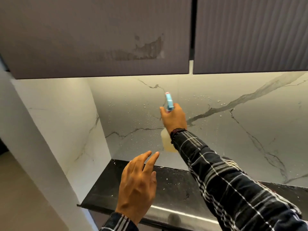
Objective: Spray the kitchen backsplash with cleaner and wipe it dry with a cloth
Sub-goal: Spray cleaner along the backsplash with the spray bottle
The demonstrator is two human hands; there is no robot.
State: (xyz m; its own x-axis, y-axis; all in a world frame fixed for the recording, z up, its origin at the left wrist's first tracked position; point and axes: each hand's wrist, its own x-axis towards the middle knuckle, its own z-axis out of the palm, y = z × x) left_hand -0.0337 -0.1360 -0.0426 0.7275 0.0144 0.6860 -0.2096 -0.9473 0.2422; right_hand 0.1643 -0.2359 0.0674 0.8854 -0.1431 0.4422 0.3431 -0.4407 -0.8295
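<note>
**Head view: spraying under way, wiping yet to come**

Head camera is looking forward at a marble backsplash [216,130] under dark wall cupboards [100,39]. The right hand [174,119] is reaching out at arm's length and wrapping around the neck of a spray bottle [167,140], with its blue nozzle [169,101] pointing at the wall just beyond it. The bottle's pale body is hanging below the wrist, near the wall but apparently not touching it. Droplets [141,120] are clinging to the marble on both sides of the nozzle, so the spraying step looks to be in hand and partly done. The left hand [138,184] is hovering over the black bench [175,185], fingers loosely spread and holding nothing. No cloth is showing anywhere in view.

Judging from this, the right stretch of the wall is looking drier and may want more spray. Wiping then calls for fetching a cloth, likely with the free left hand.
</note>
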